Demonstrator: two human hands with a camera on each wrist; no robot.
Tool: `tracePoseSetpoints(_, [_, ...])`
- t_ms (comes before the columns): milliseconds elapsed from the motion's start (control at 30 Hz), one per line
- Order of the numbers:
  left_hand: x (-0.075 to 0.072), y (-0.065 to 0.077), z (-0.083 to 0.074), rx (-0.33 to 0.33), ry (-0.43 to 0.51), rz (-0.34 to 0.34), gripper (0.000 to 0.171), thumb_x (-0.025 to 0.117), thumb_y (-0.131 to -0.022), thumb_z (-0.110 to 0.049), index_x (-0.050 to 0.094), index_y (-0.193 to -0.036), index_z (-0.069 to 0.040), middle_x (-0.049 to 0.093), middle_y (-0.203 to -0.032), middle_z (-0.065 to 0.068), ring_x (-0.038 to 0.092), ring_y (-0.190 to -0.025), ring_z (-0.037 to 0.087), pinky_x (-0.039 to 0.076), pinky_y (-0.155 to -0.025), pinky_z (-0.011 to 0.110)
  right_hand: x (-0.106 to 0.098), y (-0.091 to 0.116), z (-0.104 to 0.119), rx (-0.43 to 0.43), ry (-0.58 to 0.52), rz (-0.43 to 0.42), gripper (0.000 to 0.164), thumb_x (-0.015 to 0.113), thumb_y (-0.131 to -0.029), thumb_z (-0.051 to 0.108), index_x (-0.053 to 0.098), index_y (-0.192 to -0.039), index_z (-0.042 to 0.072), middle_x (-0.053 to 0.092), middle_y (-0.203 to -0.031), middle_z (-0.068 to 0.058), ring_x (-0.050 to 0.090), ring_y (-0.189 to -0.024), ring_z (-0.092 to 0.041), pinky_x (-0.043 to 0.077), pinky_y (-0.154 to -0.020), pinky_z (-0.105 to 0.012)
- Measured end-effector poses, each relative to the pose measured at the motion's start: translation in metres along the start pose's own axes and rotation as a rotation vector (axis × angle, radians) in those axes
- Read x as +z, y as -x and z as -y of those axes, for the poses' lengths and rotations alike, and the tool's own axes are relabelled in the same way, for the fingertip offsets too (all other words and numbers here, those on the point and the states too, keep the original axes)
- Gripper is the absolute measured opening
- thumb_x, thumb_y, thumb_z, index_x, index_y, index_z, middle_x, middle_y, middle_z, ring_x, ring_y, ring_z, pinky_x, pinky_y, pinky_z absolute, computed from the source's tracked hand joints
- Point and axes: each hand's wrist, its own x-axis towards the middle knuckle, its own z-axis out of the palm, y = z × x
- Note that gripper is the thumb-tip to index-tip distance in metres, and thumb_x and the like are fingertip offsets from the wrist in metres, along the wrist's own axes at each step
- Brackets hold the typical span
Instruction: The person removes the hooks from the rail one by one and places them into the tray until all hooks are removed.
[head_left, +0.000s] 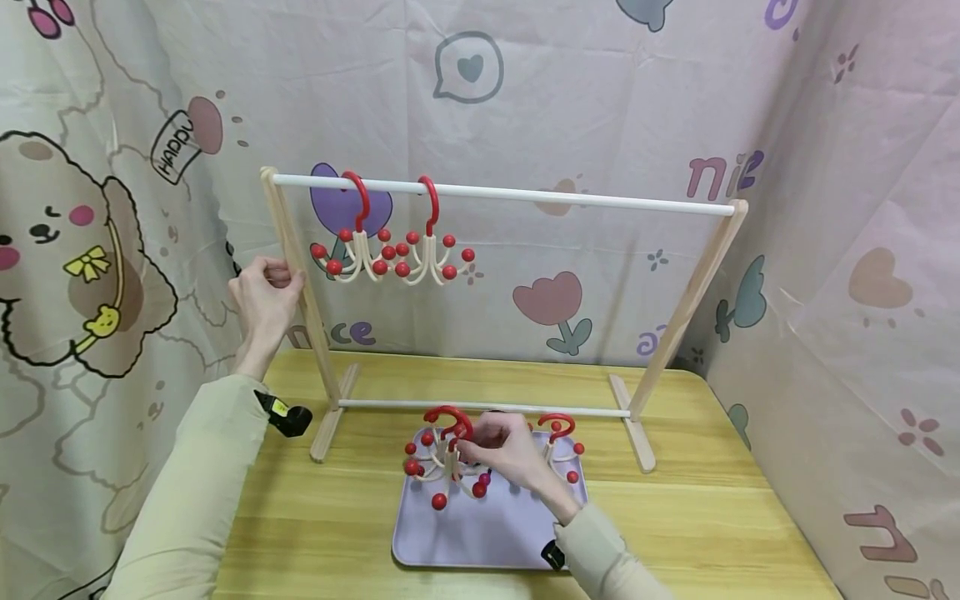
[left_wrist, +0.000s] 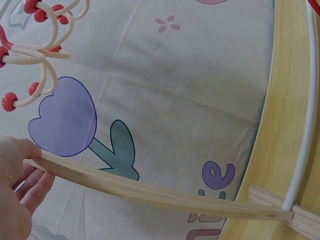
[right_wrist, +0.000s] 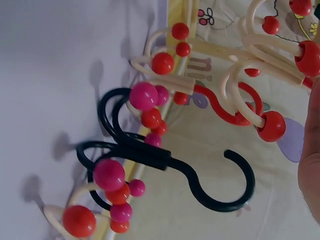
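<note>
My left hand (head_left: 266,296) grips the left wooden post (left_wrist: 125,187) of a rack, fingers and thumb around its upper part. Over a lilac tray (head_left: 487,533), my right hand (head_left: 510,450) pinches a cream multi-arm hanger (head_left: 450,467) with a red hook and red ball tips, held near its hook. In the right wrist view, a black hanger (right_wrist: 145,155) with pink balls stands on the tray, mostly hidden by my hand in the head view. Another red-hooked hanger (head_left: 557,429) stands at the tray's right side. Two similar hangers (head_left: 360,246) hang from the rack's white top rail (head_left: 525,193), toward its left end.
The rack stands on a wooden table (head_left: 697,517), with a white lower rail (head_left: 480,407) behind the tray. Its right post (head_left: 686,308) leans outward above a wooden foot (head_left: 633,425). Patterned cloth (head_left: 622,100) hangs behind and at both sides.
</note>
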Motion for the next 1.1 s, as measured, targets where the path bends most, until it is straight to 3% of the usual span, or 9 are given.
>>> tracePoseSetpoints(167, [0.0,0.0,-0.001,-0.002,0.021,0.006,0.026,0.068,-0.091,-0.012,0.067,-0.108,0.008,0.073,-0.101,0.028,0.04,-0.065,-0.019,0.04,-0.104,0.041,0.007,0.002,-0.005,0.003,0.006,0.04,0.007,0.074,-0.088,0.005,0.073,-0.09,-0.001,0.074,-0.081,-0.022,0.067,-0.067,0.0,0.057,-0.061,-0.022])
tracePoseSetpoints(267, [-0.001,0.0,-0.002,-0.008,0.029,0.005,0.026,0.068,-0.091,-0.011,0.067,-0.108,0.008,0.073,-0.101,0.029,0.041,-0.065,-0.018,0.039,-0.106,0.043,0.01,0.003,-0.007,0.013,-0.033,0.081,0.009,0.074,-0.088,0.004,0.073,-0.092,-0.004,0.074,-0.082,-0.025,0.073,-0.067,-0.017,0.058,-0.06,-0.024])
tracePoseSetpoints(433, [-0.001,0.0,-0.002,-0.017,0.032,0.007,0.026,0.068,-0.091,-0.011,0.067,-0.109,0.008,0.072,-0.102,0.029,0.041,-0.067,-0.018,0.038,-0.108,0.042,0.015,0.004,-0.012,0.036,-0.111,0.149,0.014,0.072,-0.089,0.003,0.072,-0.095,-0.009,0.073,-0.087,-0.03,0.073,-0.073,-0.043,0.061,-0.063,-0.047])
tracePoseSetpoints(500, [-0.001,0.0,-0.002,-0.021,0.031,0.01,0.027,0.068,-0.091,-0.012,0.067,-0.109,0.007,0.072,-0.103,0.029,0.041,-0.068,-0.018,0.037,-0.108,0.041,0.016,0.005,-0.014,0.042,-0.114,0.16,0.014,0.072,-0.09,0.003,0.073,-0.096,-0.01,0.074,-0.087,-0.03,0.074,-0.073,-0.042,0.059,-0.065,-0.053])
tracePoseSetpoints(600, [-0.001,0.0,-0.001,-0.021,0.019,0.009,0.027,0.068,-0.091,-0.013,0.068,-0.109,0.006,0.073,-0.103,0.028,0.041,-0.066,-0.019,0.04,-0.103,0.035,0.017,0.006,-0.017,0.076,-0.098,0.167,0.015,0.073,-0.089,0.006,0.074,-0.096,-0.008,0.074,-0.088,-0.028,0.076,-0.072,-0.027,0.061,-0.063,-0.046])
tracePoseSetpoints(767, [-0.001,0.0,0.0,-0.007,0.004,0.002,0.027,0.067,-0.092,-0.014,0.068,-0.109,0.006,0.074,-0.101,0.027,0.04,-0.062,-0.022,0.037,-0.087,0.017,0.02,0.008,-0.021,0.112,-0.108,0.19,0.016,0.073,-0.089,0.007,0.074,-0.097,-0.007,0.074,-0.087,-0.028,0.076,-0.072,-0.032,0.059,-0.057,-0.028])
tracePoseSetpoints(833, [-0.001,0.0,-0.001,-0.005,0.001,0.003,0.028,0.067,-0.092,-0.015,0.068,-0.109,0.006,0.074,-0.101,0.027,0.039,-0.062,-0.023,0.035,-0.082,0.013,0.021,0.009,-0.023,0.105,-0.106,0.197,0.016,0.073,-0.089,0.006,0.075,-0.097,-0.008,0.075,-0.087,-0.028,0.075,-0.073,-0.038,0.058,-0.057,-0.028])
tracePoseSetpoints(900, [-0.001,0.0,-0.001,-0.005,-0.002,0.005,0.028,0.067,-0.092,-0.016,0.068,-0.109,0.006,0.074,-0.102,0.026,0.039,-0.062,-0.023,0.033,-0.077,0.009,0.022,0.01,-0.025,0.106,-0.1,0.203,0.016,0.073,-0.089,0.006,0.075,-0.097,-0.007,0.075,-0.087,-0.027,0.076,-0.073,-0.032,0.056,-0.055,-0.024])
tracePoseSetpoints(1100, [-0.001,0.0,-0.001,-0.016,-0.006,0.01,0.028,0.068,-0.092,-0.016,0.068,-0.11,0.005,0.074,-0.103,0.026,0.04,-0.062,-0.023,0.033,-0.078,0.009,0.025,0.012,-0.03,0.111,-0.087,0.208,0.016,0.073,-0.09,0.007,0.075,-0.097,-0.007,0.075,-0.087,-0.026,0.077,-0.072,-0.022,0.059,-0.055,-0.036])
